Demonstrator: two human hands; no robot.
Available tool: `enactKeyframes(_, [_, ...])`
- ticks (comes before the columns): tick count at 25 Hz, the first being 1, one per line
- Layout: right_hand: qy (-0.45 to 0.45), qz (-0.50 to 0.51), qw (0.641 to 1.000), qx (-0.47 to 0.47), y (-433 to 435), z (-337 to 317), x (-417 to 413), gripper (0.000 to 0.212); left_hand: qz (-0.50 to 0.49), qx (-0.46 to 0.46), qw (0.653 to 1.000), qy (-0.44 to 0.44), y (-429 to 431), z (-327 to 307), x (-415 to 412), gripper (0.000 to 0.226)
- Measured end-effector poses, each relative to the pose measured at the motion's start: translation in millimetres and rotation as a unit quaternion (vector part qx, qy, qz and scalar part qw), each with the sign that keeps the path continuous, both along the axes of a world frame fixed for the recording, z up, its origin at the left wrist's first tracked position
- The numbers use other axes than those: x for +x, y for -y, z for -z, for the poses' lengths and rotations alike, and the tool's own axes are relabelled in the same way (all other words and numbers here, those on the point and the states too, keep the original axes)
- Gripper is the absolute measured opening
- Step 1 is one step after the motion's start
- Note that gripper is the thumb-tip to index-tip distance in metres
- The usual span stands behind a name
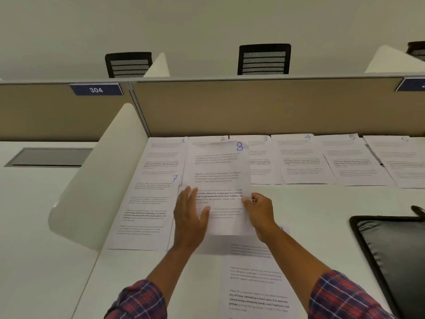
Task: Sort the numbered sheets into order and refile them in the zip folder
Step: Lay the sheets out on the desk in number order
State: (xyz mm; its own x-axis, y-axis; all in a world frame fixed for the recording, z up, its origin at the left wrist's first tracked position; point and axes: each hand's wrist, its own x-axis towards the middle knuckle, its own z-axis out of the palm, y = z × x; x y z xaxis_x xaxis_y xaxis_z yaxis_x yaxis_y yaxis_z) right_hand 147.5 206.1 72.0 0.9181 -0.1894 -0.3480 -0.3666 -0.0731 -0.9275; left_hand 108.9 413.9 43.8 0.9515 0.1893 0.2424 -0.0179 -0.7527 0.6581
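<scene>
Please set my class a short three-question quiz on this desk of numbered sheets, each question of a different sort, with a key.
1. True or false: the black zip folder lies left of sheet 7.
2. Which hand pinches the right edge of sheet 8: A left, B right, C both?
3. Fill in: sheet 7 overlaps the near end of sheet ___.
Key: 1 false, the folder is at the right. 2 B: the right hand pinches it; the left hand is flat, fingers straight. 3: sheet 1.
</scene>
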Motion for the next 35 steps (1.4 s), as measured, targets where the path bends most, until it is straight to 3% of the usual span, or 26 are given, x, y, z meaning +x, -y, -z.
enactKeyframes(6, [-0.061, -0.011, 0.995, -0.079, -34.0, 35.9, 4.2, 0.012, 0.098, 0.196, 0.962, -0.164, -14.0, 51.8, -15.0, 0.083])
enactKeyframes(11, [-0.07, -0.04, 0.985, -0.153, -48.2, 47.0, 3.0, 0.013, 0.113, 0.22, 0.946, -0.207, -28.9, 63.1, -16.6, 0.078])
enactKeyframes(14, [-0.059, -0.074, 0.973, -0.211, -53.3, 48.3, 3.0, 0.015, 0.112, 0.226, 0.947, -0.2, -36.2, 67.6, -13.7, 0.079])
enactKeyframes(21, [-0.057, -0.089, 0.957, -0.269, -56.1, 50.3, 3.3, 0.049, 0.114, 0.241, 0.947, -0.182, -45.2, 71.9, -8.7, 0.09])
enactKeyframes(27, [-0.021, -0.104, 0.93, -0.351, -36.1, 54.8, -6.2, 0.045, 0.117, 0.229, 0.95, -0.175, -43.7, 74.1, -9.7, 0.09])
enactKeyframes(31, [-0.004, -0.063, 0.928, -0.367, -11.3, 52.0, -12.8, 0.041, 0.111, 0.219, 0.955, -0.169, -43.0, 72.4, -8.3, 0.085])
enactKeyframes(35, [-0.019, -0.007, 0.924, -0.383, 35.8, 52.3, -25.0, 0.038, 0.122, 0.176, 0.973, -0.086, -23.3, 65.1, -9.4, 0.081])
